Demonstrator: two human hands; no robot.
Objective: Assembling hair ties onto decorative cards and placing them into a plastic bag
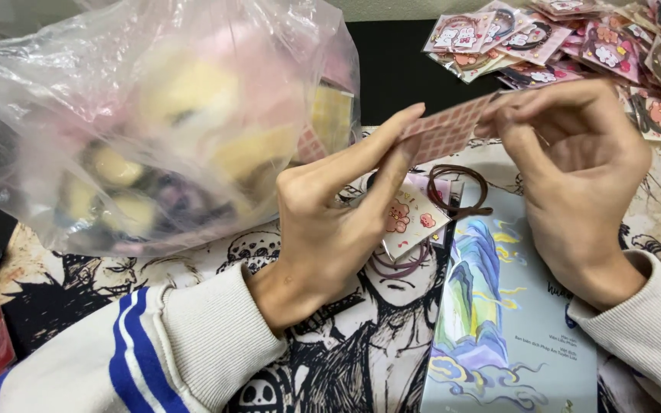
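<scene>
My left hand (334, 222) and my right hand (575, 164) hold a small pink checkered card (447, 131) between their fingertips, above the table. Each hand pinches one end of it. Just below the card lie a brown hair tie (462, 190) and a white card with pink bear and flower figures (411, 218), with another dark loop under it. Both wrists wear cream sleeves, the left one with blue stripes.
A big clear plastic bag (147, 115) full of blurred yellow and pink items fills the upper left. A pile of packed hair-tie cards (575, 38) lies at the upper right. A booklet with a painted cover (510, 321) rests on a cartoon-printed cloth (361, 359).
</scene>
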